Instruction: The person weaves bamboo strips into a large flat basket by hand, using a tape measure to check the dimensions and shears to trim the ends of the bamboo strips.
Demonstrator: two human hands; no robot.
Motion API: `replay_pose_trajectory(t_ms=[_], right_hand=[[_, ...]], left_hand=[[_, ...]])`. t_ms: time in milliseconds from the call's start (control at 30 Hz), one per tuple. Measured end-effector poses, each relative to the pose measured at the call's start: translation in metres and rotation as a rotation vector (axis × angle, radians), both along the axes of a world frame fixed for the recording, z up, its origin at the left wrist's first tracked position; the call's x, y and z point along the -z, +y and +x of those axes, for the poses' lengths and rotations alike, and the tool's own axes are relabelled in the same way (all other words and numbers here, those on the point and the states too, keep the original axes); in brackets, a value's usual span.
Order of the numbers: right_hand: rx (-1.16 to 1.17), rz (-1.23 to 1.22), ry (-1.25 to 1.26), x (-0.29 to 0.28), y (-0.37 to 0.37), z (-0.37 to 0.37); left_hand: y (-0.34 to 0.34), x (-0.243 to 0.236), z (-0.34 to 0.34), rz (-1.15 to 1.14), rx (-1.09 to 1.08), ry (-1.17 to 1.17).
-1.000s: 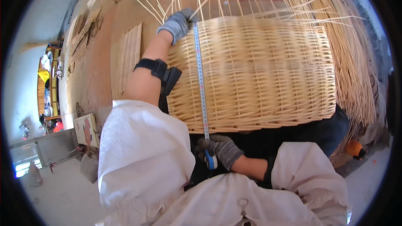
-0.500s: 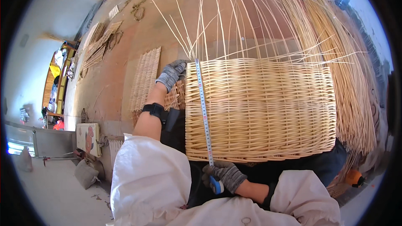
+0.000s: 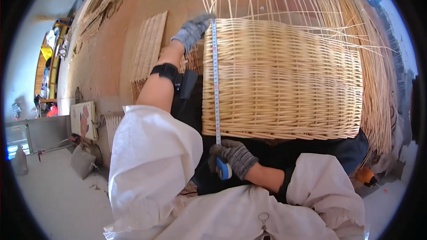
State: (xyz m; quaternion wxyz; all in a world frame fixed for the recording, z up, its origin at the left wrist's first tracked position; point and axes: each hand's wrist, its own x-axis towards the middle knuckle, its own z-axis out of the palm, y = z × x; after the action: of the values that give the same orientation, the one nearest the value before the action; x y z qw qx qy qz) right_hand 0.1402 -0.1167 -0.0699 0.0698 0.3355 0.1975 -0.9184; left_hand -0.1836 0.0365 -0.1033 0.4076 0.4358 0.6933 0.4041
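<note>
A pale woven wicker panel (image 3: 284, 84) lies across my lap, loose rods fanning out beyond its top edge. A tape measure's blade (image 3: 215, 80) runs straight down its left side. My left hand (image 3: 193, 31), in a grey knit glove, grips the upper left corner at the tape's end; its fingertips are slightly blurred. My right hand (image 3: 235, 160), also gloved, is closed round the blue tape case (image 3: 223, 168) just below the panel's lower edge.
More woven panels (image 3: 149, 44) lie to the left. Long rod bundles (image 3: 376, 106) line the right, near an orange tool (image 3: 365, 176). A padded picture board (image 3: 82, 120), a grey sack (image 3: 82, 162) and a crowded wooden shelf (image 3: 49, 66) stand at the left.
The whole view dipped lower in the picture, then rose again. The panel sits slightly further right than a second ago. Both hands keep their places at either end of the stretched tape.
</note>
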Motion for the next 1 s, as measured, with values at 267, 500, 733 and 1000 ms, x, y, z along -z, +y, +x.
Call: replay_pose_trajectory(t_ms=[267,500,733,1000], right_hand=[[0.023,-0.003,-0.108,-0.001,-0.017,-0.018],[-0.052,0.088,-0.039,0.016,-0.021,-0.020],[0.227,0.198,0.061,-0.016,0.003,0.008],[0.407,0.468,-0.085,-0.015,0.096,0.086]], left_hand=[[0.001,-0.006,0.004,-0.027,-0.013,0.176],[-0.003,-0.008,0.006,0.002,0.065,0.528],[0.031,-0.024,-0.004,0.072,-0.213,-0.182],[0.117,-0.051,0.079,-0.175,0.409,0.852]])
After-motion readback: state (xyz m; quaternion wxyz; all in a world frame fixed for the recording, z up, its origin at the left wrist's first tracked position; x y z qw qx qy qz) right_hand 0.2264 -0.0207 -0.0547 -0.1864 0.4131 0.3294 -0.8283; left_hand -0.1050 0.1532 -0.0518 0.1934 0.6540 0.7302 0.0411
